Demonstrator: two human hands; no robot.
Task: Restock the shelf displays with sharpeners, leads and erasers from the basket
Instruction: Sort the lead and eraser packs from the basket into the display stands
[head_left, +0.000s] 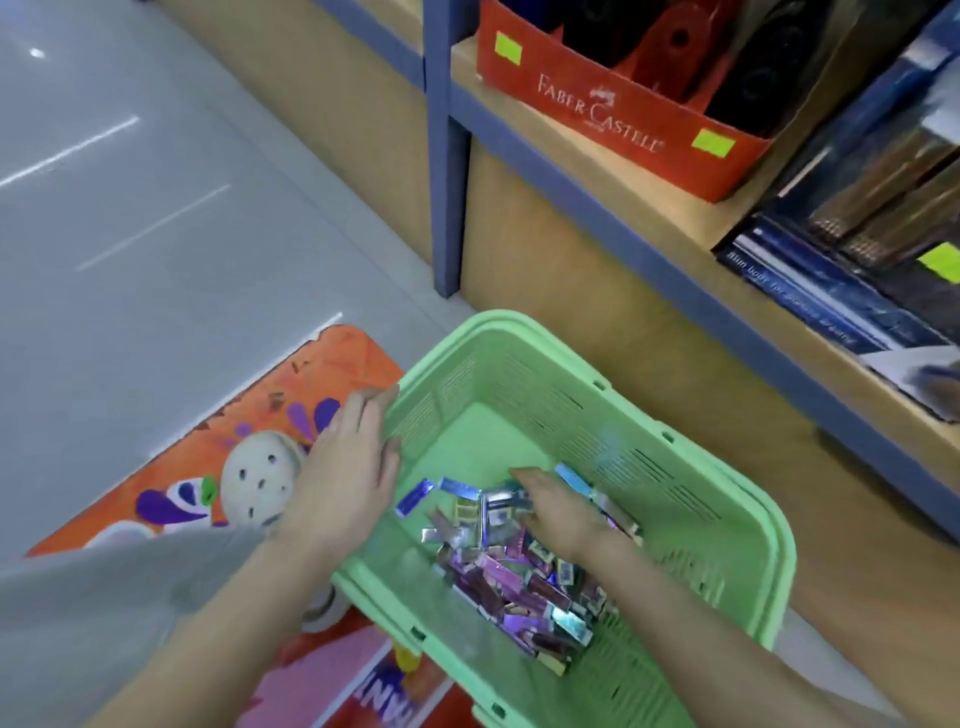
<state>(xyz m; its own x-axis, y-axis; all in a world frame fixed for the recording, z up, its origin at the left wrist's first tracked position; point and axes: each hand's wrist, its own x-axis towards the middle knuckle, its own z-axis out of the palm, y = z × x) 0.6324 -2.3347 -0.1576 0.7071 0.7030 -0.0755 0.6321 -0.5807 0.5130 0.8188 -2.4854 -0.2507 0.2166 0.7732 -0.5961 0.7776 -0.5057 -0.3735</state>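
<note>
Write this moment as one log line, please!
left grip: flat on basket rim | right grip: in packets, hold unclear | stage: picking stock

Person, viewed from above.
- Left hand (348, 467) and right hand (556, 509): bare.
- Forearms (691, 623): two, bare as far as the picture's edge.
- Garment (104, 613): plain grey cloth, unpatterned, in soft folds, at lower left. Whether it is a shirt or a trouser leg cannot be told.
- Shoe (260, 483): one cream clog with a rounded toe and a smooth upper pierced by small dark round holes.
- Pale rounded shape (324, 608): mostly hidden, cannot be identified.
</note>
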